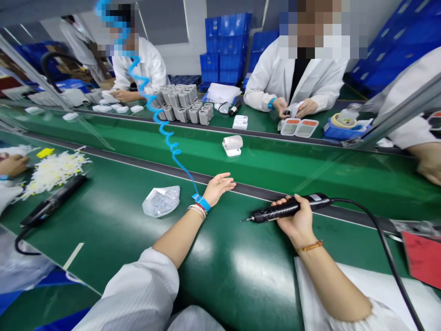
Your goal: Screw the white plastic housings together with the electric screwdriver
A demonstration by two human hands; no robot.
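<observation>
My left hand (217,187) is stretched out at the edge of the green conveyor belt (144,149), fingers apart and holding nothing. A blue wrist strap (201,201) with a coiled blue cord (168,138) is on that wrist. Beyond the fingertips, a white plastic housing (232,145) lies on the belt, not touched. My right hand (299,219) is wrapped round a black electric screwdriver (280,211), its bit pointing left over the green table. A clear bag of small metal parts (161,201) lies left of my left forearm.
At the left, a second electric screwdriver (55,200) lies near a pile of white and yellow pieces (57,172). Across the belt, co-workers in white coats handle parts near stacked grey housings (186,103). A red sheet (422,257) lies at right; the screwdriver's cable (375,220) curves down.
</observation>
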